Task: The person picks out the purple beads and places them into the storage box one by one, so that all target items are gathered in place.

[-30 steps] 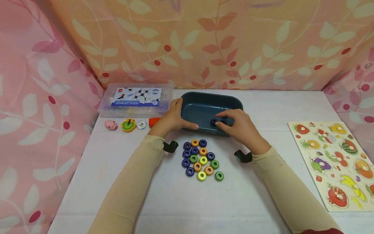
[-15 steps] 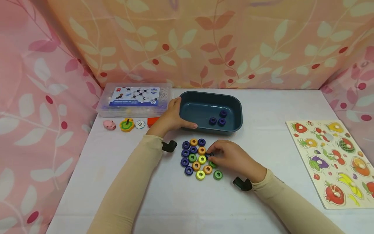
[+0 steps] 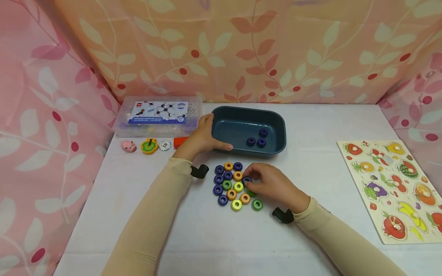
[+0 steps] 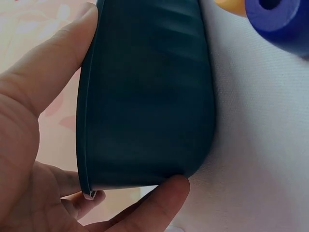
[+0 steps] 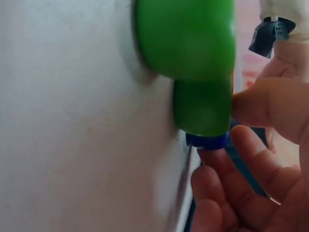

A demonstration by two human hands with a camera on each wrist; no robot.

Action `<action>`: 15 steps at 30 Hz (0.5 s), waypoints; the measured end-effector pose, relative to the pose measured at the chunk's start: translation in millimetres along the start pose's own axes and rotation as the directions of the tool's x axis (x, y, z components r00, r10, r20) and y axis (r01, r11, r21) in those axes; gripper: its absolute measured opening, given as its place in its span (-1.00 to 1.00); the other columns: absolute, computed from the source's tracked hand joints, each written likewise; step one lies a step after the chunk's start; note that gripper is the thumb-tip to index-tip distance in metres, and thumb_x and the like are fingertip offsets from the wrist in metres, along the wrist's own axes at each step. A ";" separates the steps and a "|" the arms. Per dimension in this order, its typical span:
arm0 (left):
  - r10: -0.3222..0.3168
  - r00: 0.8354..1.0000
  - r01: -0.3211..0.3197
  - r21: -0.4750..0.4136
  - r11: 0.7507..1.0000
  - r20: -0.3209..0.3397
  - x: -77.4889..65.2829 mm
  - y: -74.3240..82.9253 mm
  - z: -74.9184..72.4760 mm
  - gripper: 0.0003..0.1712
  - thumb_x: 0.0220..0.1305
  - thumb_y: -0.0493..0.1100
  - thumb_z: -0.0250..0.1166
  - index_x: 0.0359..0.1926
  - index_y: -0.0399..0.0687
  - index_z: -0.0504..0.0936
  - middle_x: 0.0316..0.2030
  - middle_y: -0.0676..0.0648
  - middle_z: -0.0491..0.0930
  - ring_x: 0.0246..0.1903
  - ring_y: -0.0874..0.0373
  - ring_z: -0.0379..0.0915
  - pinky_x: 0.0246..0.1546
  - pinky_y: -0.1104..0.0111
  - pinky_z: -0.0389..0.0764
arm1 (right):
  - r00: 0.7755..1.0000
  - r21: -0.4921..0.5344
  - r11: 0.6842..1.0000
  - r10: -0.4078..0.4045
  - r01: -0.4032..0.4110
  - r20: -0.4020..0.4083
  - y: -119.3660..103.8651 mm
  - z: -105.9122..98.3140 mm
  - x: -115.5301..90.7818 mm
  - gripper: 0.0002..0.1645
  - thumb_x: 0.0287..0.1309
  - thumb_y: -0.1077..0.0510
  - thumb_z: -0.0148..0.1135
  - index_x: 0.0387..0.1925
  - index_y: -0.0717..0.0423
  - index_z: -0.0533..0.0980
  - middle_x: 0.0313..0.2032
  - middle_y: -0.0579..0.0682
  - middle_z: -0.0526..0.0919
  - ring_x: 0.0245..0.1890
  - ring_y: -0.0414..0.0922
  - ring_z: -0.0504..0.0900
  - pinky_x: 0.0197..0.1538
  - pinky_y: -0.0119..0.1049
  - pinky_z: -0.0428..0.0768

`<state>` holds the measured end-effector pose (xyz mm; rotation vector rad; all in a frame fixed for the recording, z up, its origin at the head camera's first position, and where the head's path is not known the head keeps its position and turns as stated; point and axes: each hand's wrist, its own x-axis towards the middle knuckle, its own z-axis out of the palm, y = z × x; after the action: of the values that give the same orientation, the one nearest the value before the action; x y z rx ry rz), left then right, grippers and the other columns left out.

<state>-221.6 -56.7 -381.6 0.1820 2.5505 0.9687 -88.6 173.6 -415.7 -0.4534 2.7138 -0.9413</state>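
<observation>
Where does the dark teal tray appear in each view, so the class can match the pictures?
Head: the dark teal tray lies just above and right of centre.
Left wrist: it fills the middle, running down from the top edge.
Right wrist: slivers seem to show lower right, behind the fingers.
Shared landmark: the white tablecloth, low in head, right in left wrist, left in right wrist.

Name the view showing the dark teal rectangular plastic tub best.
The head view: it shows nearly all of the dark teal rectangular plastic tub, interior included. Left wrist: outer wall, close up. Right wrist: only slivers behind the right hand.
</observation>
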 end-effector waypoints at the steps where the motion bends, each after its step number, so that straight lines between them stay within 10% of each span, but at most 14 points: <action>1: 0.002 1.000 -0.002 0.002 1.000 0.000 0.3 -0.3 0.0 0.61 -0.24 0.29 0.65 0.62 0.10 -0.27 0.61 -0.03 -0.30 0.53 -0.10 -0.08 0.49 -0.05 0.15 | 1.000 -0.011 1.000 -0.011 0.011 -0.011 -1.4 -0.9 -0.5 -0.78 0.08 0.06 0.40 -0.18 -0.13 0.64 -0.28 -0.21 0.63 -0.23 -0.17 0.53 -0.09 -0.25 0.56; 8: 0.023 1.000 -0.023 0.010 1.000 -0.003 0.8 -1.4 -0.5 0.62 -0.24 0.31 0.64 0.62 0.07 -0.27 0.60 -0.05 -0.30 0.53 -0.09 -0.08 0.49 -0.04 0.16 | 0.987 0.019 0.998 -0.064 0.068 -0.148 -13.9 -33.8 5.3 -0.77 0.11 0.07 0.45 -0.16 -0.09 0.67 -0.16 -0.16 0.69 -0.13 -0.13 0.62 0.01 -0.12 0.64; 15: 0.028 1.000 -0.028 0.017 0.999 0.002 0.9 -1.8 0.6 0.61 -0.22 0.31 0.63 0.62 0.08 -0.27 0.60 -0.06 -0.30 0.53 -0.09 -0.10 0.49 -0.05 0.15 | 0.954 -0.077 0.997 -0.034 0.011 -0.299 4.8 -59.1 55.5 -0.70 0.17 0.01 0.43 -0.06 -0.04 0.71 -0.11 -0.07 0.72 -0.09 -0.03 0.58 -0.01 -0.07 0.57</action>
<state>-222.1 -57.5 -383.5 0.2242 2.5612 0.9571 -159.7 190.2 -380.0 -0.3829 3.0316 -0.9887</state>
